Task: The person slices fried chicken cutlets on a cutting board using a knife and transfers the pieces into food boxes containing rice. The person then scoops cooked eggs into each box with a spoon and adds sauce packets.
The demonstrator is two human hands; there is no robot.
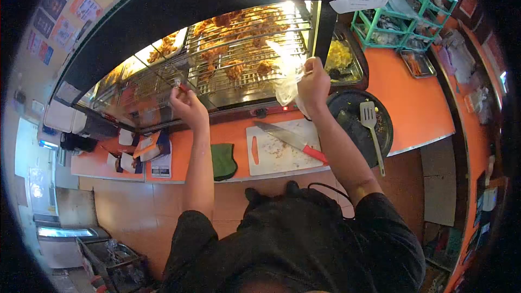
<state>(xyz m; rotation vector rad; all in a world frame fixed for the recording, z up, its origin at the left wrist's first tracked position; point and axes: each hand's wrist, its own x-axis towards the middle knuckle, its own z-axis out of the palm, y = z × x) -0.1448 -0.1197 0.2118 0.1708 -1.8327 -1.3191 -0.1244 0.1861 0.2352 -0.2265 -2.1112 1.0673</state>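
My right hand (315, 88) is closed on a thin, clear plastic bag (286, 88), which hangs in front of the lit food warmer (239, 109) at its right end. My left hand (190, 108) is raised at the warmer's glass front, fingers pinched around something small and reddish that I cannot make out. Behind the glass, browned fried chicken pieces (234, 70) lie on wire racks. Below my hands, a knife (287, 137) with a red handle rests across a white cutting board (260, 165) scattered with crumbs.
A green cloth (222, 161) lies left of the board. To the right, a slotted spatula (370, 122) rests on a round black pan (347, 103). A metal tray (355, 78) with yellow food stands behind it. Green racks (374, 35) occupy the far right of the orange counter (418, 114).
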